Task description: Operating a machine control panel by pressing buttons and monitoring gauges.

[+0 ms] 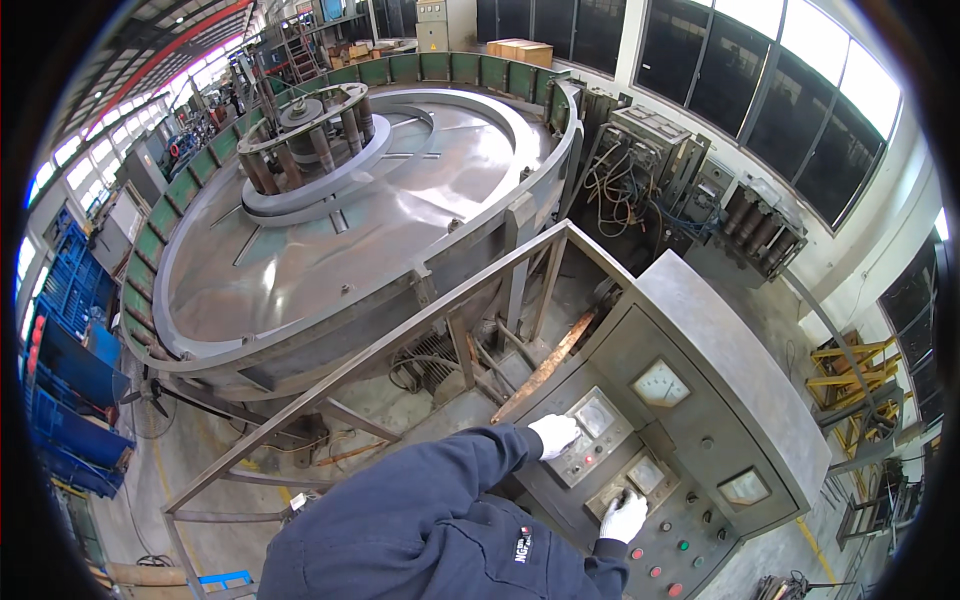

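Both my hands wear white gloves and rest at a grey control console (720, 350). My left hand (555, 436) is at the left edge of the upper instrument module (598, 425), its fingers curled in against the face; whatever they hold is hidden. My right hand (624, 515) lies over the lower instrument module (648, 474), with fingers closed around a small dark knob, mostly covered by the glove. Each module carries a meter, and a red light glows on the upper one. Below my right hand are red push buttons (656, 572) and a green button (684, 546).
Beyond a metal railing (400, 350) stands a large round machine table (400, 220) inside a green-lined rim. Two dial gauges, one of them an upper gauge (660, 384), sit on the console's upright face. Loose cables (615, 180) hang from equipment by the wall. Yellow racks (850, 375) stand right.
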The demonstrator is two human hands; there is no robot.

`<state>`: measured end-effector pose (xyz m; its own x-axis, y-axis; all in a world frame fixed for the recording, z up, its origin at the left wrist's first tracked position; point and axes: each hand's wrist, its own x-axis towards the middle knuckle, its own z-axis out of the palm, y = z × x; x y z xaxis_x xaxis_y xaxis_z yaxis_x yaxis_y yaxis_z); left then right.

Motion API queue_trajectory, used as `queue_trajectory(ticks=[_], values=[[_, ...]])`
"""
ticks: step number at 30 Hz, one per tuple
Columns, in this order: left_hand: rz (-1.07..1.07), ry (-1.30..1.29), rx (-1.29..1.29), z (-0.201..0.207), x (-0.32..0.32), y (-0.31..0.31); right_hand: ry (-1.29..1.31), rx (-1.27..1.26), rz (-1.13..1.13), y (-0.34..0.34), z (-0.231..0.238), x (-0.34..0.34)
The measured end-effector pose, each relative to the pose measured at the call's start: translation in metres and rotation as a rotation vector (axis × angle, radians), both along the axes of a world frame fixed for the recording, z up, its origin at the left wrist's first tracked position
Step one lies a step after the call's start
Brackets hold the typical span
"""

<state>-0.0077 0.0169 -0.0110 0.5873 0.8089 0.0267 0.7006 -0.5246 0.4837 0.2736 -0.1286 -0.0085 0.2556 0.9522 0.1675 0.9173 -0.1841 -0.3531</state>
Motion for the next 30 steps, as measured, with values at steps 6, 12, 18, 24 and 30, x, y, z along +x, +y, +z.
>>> queue_trajectory(ticks=[6, 12, 18, 24, 30], values=[[-0.012, -0.006, 0.04, -0.003, -0.002, -0.001, 0.005, 0.008, 0.013, 0.0, -0.001, 0.001], [-0.014, 0.003, 0.048, -0.004, -0.002, -0.002, 0.015, 0.021, 0.017, 0.0, -0.004, 0.001], [-0.031, 0.017, 0.065, -0.002, -0.003, -0.003, 0.012, 0.021, 0.018, 0.0, -0.004, 0.002], [-0.022, 0.009, 0.052, -0.002, -0.002, -0.002, 0.022, 0.016, 0.015, 0.0, -0.006, 0.002], [-0.024, -0.011, 0.067, -0.004, -0.002, -0.001, 0.016, -0.02, 0.009, 0.0, -0.01, 0.004]])
